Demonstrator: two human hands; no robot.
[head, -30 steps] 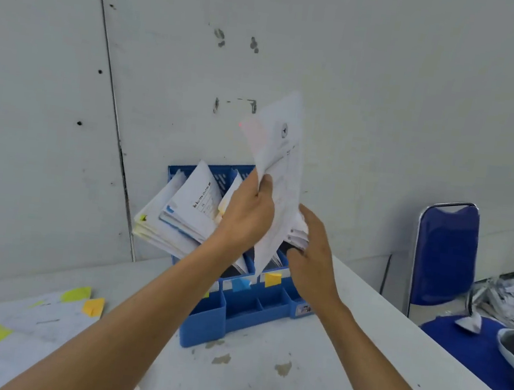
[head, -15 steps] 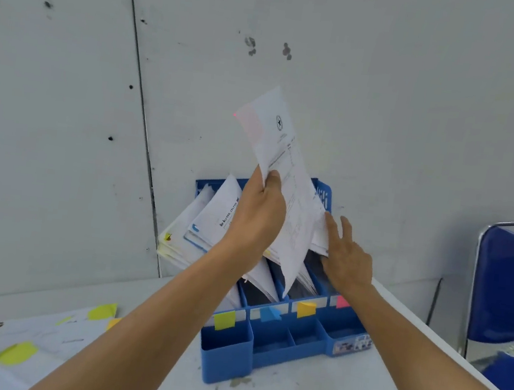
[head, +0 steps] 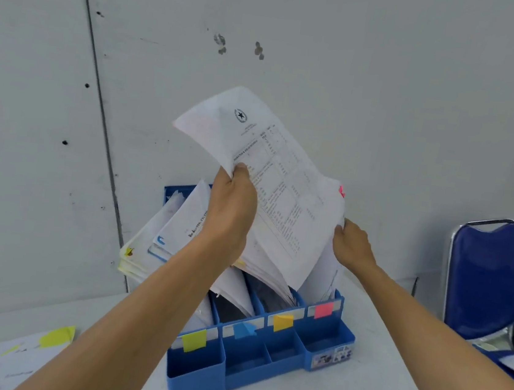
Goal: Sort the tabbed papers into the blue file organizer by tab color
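Note:
A blue file organizer [head: 262,359] stands on the white table against the wall, its slots labelled by yellow, blue, orange and pink tabs [head: 323,310]. My left hand [head: 231,211] grips a printed sheet [head: 271,170] by its left edge and holds it tilted above the right-hand slots. A pink tab [head: 341,191] sticks up just past the sheet's right edge. My right hand [head: 354,246] holds the papers in the pink slot at the sheet's lower right edge; its fingers are partly hidden. Filed papers [head: 161,238] lean out of the left slots.
Loose papers with yellow tabs [head: 57,337] lie on the table at the lower left. A blue chair [head: 483,278] stands to the right, with crumpled papers beside it. The wall is right behind the organizer.
The sheet in my left hand has tipped down and to the right, toward the pink slot. My right hand has shifted right along the filed papers. The view has moved closer.

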